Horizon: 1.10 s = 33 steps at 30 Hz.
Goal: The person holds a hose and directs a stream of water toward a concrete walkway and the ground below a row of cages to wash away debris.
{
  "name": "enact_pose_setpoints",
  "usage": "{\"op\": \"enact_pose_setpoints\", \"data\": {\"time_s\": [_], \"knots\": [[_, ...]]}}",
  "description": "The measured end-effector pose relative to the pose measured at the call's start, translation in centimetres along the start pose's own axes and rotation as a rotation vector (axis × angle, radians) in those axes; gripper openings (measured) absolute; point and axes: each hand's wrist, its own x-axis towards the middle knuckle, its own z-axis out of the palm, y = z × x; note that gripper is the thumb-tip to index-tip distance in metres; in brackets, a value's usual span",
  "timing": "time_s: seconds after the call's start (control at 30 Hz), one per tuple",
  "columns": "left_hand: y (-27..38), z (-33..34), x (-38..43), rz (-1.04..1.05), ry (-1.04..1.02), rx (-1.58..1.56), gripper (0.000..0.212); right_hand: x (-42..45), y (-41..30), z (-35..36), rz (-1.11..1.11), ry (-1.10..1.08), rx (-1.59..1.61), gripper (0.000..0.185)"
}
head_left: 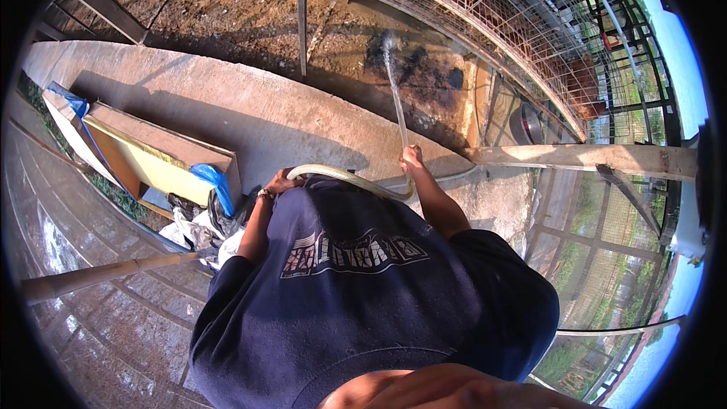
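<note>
A pale braided hose (pixel 346 175) loops across the front of my dark shirt. My right hand (pixel 412 158) grips it close to its outlet, and a jet of water (pixel 393 76) shoots forward from there. The water lands on a dark, wet patch (pixel 417 65) of the dirt-covered floor beneath the cages. At my waist my left hand (pixel 282 180) is closed round another stretch of the same hose. My body hides where the hose runs after that.
Wire cages (pixel 500 28) holding brown hens (pixel 582 88) stand ahead and to the right. A wooden box (pixel 164 130) lies on the concrete walkway (pixel 244 102) at left, beside plastic bags (pixel 199 233). A timber beam (pixel 585 160) crosses at right; a post (pixel 302 17) stands ahead.
</note>
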Motion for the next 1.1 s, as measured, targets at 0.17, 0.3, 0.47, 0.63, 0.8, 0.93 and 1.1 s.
{"op": "enact_pose_setpoints", "data": {"time_s": [0.17, 0.3, 0.47, 0.63, 0.8, 0.93, 1.1], "knots": [[-1.2, 0.0, 0.1, 0.021, -0.012, -0.033, 0.021, -1.4, -1.4, 1.5, -0.121, 0.215, -0.135, 0.015], [-0.4, -0.1, -0.2, 0.024, 0.022, -0.01, 0.021, -1.7, -1.5, 1.3, -0.12, 0.21, -0.061, 0.014], [-1.3, -0.1, -0.1, 0.028, 0.023, -0.018, 0.023, -1.1, -1.2, 1.6, -0.083, 0.254, -0.102, 0.016], [-2.0, 0.5, 0.9, 0.14, -0.008, 0.071, 0.024, 4.3, 4.2, -3.2, -0.08, -0.002, 0.186, 0.027], [-3.9, 0.3, 1.2, 0.199, -0.027, 0.174, 0.024, 3.9, 4.6, -2.1, 0.001, -0.075, 0.241, 0.002], [-3.3, 0.3, 1.2, 0.165, -0.035, 0.185, 0.025, 4.7, 4.8, -3.5, 0.168, -0.322, 0.323, 0.011], [-1.8, 0.2, 0.9, 0.012, -0.03, 0.005, 0.025, 6.6, 6.9, -4.5, 0.055, -0.328, 0.201, 0.032]]}}
